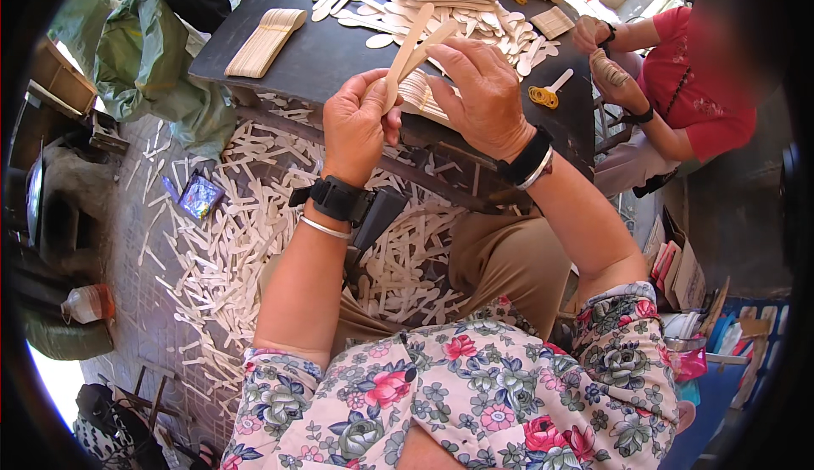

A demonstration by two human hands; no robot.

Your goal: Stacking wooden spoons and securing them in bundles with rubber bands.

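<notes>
My left hand (pixel 352 126) is closed around the lower ends of wooden spoons (pixel 411 41) held up above the near edge of the dark table (pixel 318 58). Two of their flat tips fan apart in a narrow V. Just to the right, my right hand (pixel 487 97) has its fingers spread, with the fingertips beside the right-leaning spoon; whether they touch it I cannot tell. A stack of wooden spoons (pixel 421 97) lies on the table edge below, partly covered by both hands. Beyond it spreads a large loose pile of wooden spoons (pixel 449 3).
At the table's left lies a neat spoon bundle (pixel 264 43). Yellow rubber bands (pixel 543 97) lie at the right. A co-worker in a red shirt (pixel 699 80) holds a bundle. Discarded spoons (pixel 229 249) litter the floor around a purple packet (pixel 201 196); green sacks (pixel 144 63) stand left.
</notes>
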